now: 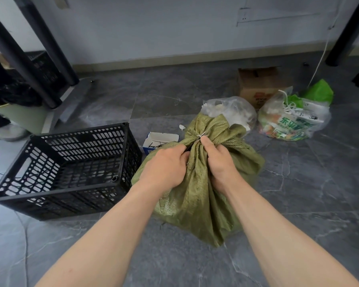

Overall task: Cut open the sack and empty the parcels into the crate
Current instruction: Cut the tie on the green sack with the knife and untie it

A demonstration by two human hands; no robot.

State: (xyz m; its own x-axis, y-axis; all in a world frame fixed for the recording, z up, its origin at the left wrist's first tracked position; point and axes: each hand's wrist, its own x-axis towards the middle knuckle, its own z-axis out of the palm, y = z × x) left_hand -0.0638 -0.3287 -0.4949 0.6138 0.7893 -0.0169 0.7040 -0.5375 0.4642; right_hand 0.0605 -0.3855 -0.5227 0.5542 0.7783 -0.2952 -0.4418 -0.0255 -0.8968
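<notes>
From the head camera, a green sack stands on the grey floor, right in the middle. Its top is bunched up tight, and a thin white tie goes around the bunched part. The sack is shut.

Both hands are on the sack, just under the tie. The left hand grabs the bunched cloth from the left side, with its fingers curled into the folds. The right hand grabs the cloth from the right side. Its thumb points up and its tip is right by the tie. The two hands are close together, with only a strip of green cloth between them. The fat part of the sack sits below the hands and the bare arms, and its frilly top sticks up past them.

A black crate with lots of holes sits on the floor, just left of the sack. I cannot tell if they touch.

Behind the sack is a small white and blue box with its top open. Further back are two see-through bags stuffed with things, a brown cardboard box and a bright green bag. Black table legs stand at the left, near the pale wall.
</notes>
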